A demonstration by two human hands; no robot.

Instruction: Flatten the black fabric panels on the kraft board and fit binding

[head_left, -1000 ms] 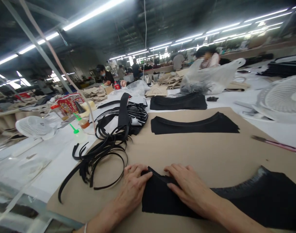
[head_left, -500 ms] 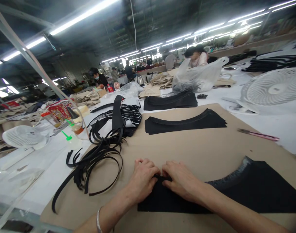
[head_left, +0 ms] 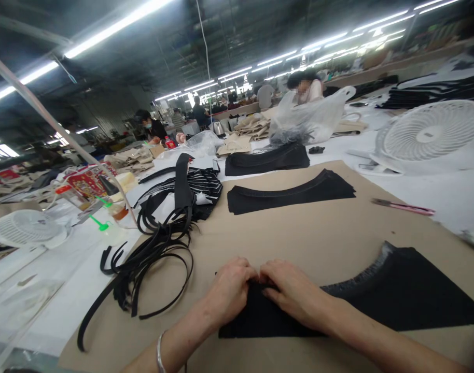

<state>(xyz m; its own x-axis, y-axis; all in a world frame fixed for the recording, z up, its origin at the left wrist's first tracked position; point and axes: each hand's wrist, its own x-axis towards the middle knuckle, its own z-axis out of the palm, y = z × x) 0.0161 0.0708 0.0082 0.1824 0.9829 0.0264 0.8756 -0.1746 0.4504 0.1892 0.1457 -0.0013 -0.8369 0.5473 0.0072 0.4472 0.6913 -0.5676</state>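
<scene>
A stack of black curved fabric pieces [head_left: 408, 295] lies on brown cardboard [head_left: 299, 228] in front of me. My left hand [head_left: 231, 290] and my right hand [head_left: 295, 292] sit side by side at the stack's upper left corner, fingertips almost touching, both pressed and pinched on the top piece's edge. The corner itself is hidden under my fingers. A tangle of black strips [head_left: 151, 254] lies to the left of my left hand.
A second black stack [head_left: 291, 191] lies farther up the cardboard, a third [head_left: 268, 158] behind it. Pink-handled tool [head_left: 404, 207] and a white fan [head_left: 427, 134] at right. Glue bottles [head_left: 112, 210] and another fan [head_left: 25, 228] at left. People work at tables behind.
My hands have drawn together from spread positions onto the corner of the black piece. The view has shifted slightly, so things slid left.
</scene>
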